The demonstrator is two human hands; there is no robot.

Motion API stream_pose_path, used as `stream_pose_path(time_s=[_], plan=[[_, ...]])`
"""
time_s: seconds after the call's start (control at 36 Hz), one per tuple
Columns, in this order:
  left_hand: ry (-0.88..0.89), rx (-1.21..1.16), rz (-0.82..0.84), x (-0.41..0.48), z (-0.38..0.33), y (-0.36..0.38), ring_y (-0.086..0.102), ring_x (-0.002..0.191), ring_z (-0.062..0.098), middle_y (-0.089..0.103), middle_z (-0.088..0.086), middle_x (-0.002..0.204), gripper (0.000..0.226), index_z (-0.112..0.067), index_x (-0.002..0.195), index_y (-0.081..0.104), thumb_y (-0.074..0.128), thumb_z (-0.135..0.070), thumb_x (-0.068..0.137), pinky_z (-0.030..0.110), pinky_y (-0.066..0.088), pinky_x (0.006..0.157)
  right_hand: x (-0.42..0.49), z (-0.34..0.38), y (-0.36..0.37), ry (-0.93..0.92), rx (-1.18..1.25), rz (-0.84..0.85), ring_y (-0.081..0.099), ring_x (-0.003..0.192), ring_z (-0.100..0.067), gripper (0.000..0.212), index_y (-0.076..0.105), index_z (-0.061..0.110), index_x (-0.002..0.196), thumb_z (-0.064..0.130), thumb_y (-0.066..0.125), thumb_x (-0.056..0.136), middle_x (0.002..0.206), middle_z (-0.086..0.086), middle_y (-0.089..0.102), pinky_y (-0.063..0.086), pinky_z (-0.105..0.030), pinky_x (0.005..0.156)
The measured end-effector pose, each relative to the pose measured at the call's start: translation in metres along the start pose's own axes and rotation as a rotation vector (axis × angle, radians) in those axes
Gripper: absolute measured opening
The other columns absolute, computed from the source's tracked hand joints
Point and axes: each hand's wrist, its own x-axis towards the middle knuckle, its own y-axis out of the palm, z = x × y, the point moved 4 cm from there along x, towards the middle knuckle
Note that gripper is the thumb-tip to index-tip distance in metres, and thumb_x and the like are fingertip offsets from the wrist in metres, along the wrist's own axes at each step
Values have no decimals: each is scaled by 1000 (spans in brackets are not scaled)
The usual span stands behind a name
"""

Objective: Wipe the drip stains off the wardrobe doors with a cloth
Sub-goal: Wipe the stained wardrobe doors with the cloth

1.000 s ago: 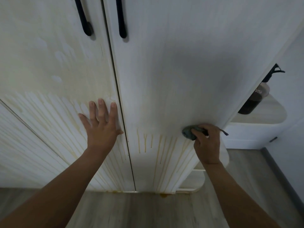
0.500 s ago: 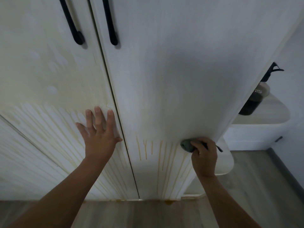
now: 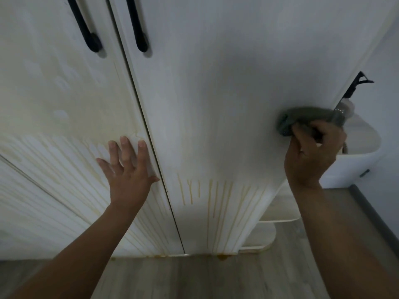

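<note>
left hand (image 3: 129,169) flat on left door (image 3: 54,93), fingers straight and spread, thumb at gap between doors. right hand (image 3: 311,156) fingers curled, pinching dark green cloth (image 3: 302,117), pressing it to right door (image 3: 216,93) near its right edge. yellow drip stains (image 3: 216,201) lower on right door, below cloth, down to bottom edge. left door lower part streaked too.

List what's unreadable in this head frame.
All head view:
- Spray bottle: only trigger and neck show; the right door edge, cloth and right hand hide the body.
- Cloth: motion-blurred; the hand covers its lower part.
- Black door handles: cut off by the top edge.
- Drip stains on the left door: partly under the flat left hand.
</note>
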Motion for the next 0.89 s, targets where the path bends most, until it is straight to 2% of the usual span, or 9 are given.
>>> stream_pose_path(time_s=[0.11, 0.22, 0.28, 0.42, 0.53, 0.58, 0.67, 0.78, 0.89], plan=[[7, -1, -5, -1, 0, 1, -24, 153, 41, -28, 15, 166, 156, -18, 164, -9, 96, -50, 53, 87, 15, 106, -83, -7, -6, 43, -3, 207, 53, 87, -34, 22, 70, 7, 101, -12, 69, 89, 95, -21, 61, 43, -44, 80], [4, 8, -9, 0, 0, 0, -24, 153, 41, -29, 16, 166, 156, -17, 164, -8, 96, -51, 53, 88, 16, 104, -140, -18, -17, 156, -35, 479, 56, 84, -38, 16, 78, -4, 85, -8, 64, 89, 91, -25, 66, 42, -42, 80], [2, 18, -12, 1, 0, -1, -24, 153, 41, -29, 16, 166, 156, -17, 164, -8, 95, -52, 53, 88, 18, 103, -130, -19, -19, 171, -18, 461, 54, 86, -37, 16, 77, -5, 84, -7, 62, 90, 91, -26, 66, 42, -42, 79], [-4, 63, -30, 0, 1, -1, -21, 154, 40, -27, 16, 167, 156, -16, 164, -5, 93, -61, 52, 86, 22, 104, -79, -20, -10, 279, 35, 231, 53, 89, -36, 18, 73, -5, 93, -17, 64, 84, 94, -28, 64, 44, -39, 81], [0, 88, -40, 0, 4, 0, -14, 155, 43, -24, 19, 167, 155, -16, 164, -5, 90, -66, 52, 85, 23, 105, -99, -16, -5, 272, 24, 206, 52, 89, -37, 24, 67, -3, 98, -21, 59, 83, 95, -29, 62, 44, -41, 78], [4, 86, -38, -1, 4, 2, -2, 153, 51, -14, 24, 166, 157, -16, 164, -6, 91, -63, 51, 85, 24, 104, -126, -17, -5, 291, 15, 236, 51, 89, -37, 29, 64, -4, 99, -25, 56, 80, 95, -29, 60, 44, -43, 78], [6, 91, -49, -2, 4, 4, 4, 150, 55, -5, 27, 162, 155, -17, 164, -6, 91, -62, 52, 85, 25, 103, -186, -18, -10, 390, -35, 340, 51, 89, -38, 30, 66, -9, 95, -23, 52, 74, 97, -30, 59, 45, -45, 78], [5, 91, -65, -3, 6, 2, -19, 155, 37, -7, 24, 162, 153, -19, 164, -9, 86, -69, 54, 82, 26, 105, -270, -25, -16, 566, -92, 620, 53, 91, -42, 29, 69, -12, 96, -7, 44, 80, 99, -30, 60, 49, -53, 79], [-24, 77, -57, -3, 3, 4, -26, 154, 32, -13, 18, 165, 151, -21, 164, -11, 85, -68, 56, 85, 26, 102, -301, -28, -22, 733, -95, 835, 59, 89, -47, 35, 69, -13, 96, 2, 41, 83, 97, -30, 62, 51, -51, 80]])
